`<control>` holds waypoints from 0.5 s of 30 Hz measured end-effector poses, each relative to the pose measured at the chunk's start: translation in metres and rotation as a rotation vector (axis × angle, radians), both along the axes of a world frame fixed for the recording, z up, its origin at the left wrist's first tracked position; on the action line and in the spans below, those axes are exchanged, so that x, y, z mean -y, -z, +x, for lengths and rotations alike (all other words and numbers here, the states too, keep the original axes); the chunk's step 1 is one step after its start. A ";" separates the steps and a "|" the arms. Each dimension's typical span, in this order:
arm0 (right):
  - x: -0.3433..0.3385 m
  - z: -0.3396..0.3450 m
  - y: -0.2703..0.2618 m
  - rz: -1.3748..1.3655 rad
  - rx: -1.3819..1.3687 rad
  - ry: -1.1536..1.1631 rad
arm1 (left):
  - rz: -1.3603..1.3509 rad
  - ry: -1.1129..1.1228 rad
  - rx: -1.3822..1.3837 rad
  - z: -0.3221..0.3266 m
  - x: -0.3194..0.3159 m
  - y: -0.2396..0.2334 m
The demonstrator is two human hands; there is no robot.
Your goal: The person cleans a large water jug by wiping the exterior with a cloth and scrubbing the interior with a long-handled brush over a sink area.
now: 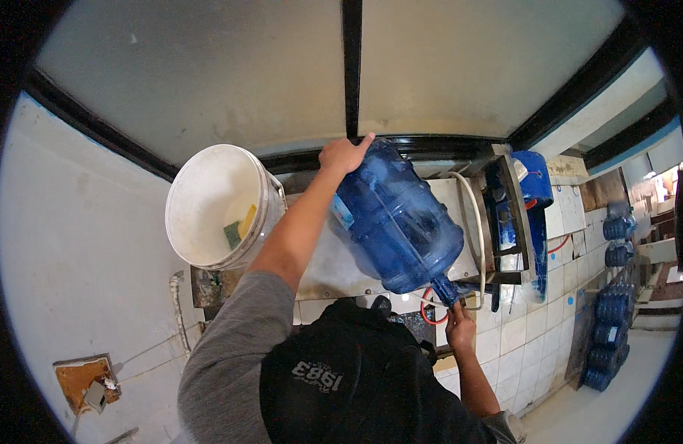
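A large blue plastic water jug (399,213) lies tilted over a white work surface (319,263), its neck pointing toward me and to the right. My left hand (347,154) grips the jug's far base end, thumb stretched along its edge. At the mouth of the neck, my right hand (460,330) holds on with its fingers; whether something is inside the mouth is hidden. The jug looks see-through and has a pale label on its left side. Left of it stands a white plastic bucket (194,177) with a green and yellow sponge (238,228) inside.
A pale hose (477,222) curves beside the jug, and a red hose (424,311) loops below its neck. To the right stands a metal frame (519,216) with blue plastic parts. Several blue jugs (610,327) are stacked along the far right. Frosted panels (236,72) rise behind.
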State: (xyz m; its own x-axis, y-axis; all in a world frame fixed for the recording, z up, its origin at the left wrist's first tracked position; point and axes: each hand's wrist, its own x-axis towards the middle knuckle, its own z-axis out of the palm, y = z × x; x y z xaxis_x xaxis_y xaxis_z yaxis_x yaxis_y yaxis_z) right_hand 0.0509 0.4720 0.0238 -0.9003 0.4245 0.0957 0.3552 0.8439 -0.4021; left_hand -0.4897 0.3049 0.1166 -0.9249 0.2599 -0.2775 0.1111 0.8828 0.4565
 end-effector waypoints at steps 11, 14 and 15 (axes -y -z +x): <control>-0.055 -0.009 -0.070 -2.089 0.529 0.450 | 0.236 0.300 0.187 -0.026 0.007 -0.005; -0.028 -0.009 -0.070 -1.872 0.356 0.552 | 0.562 0.300 0.240 -0.024 0.035 0.028; -0.020 -0.005 -0.060 -1.638 0.321 0.413 | 0.571 0.326 0.208 -0.014 0.042 0.026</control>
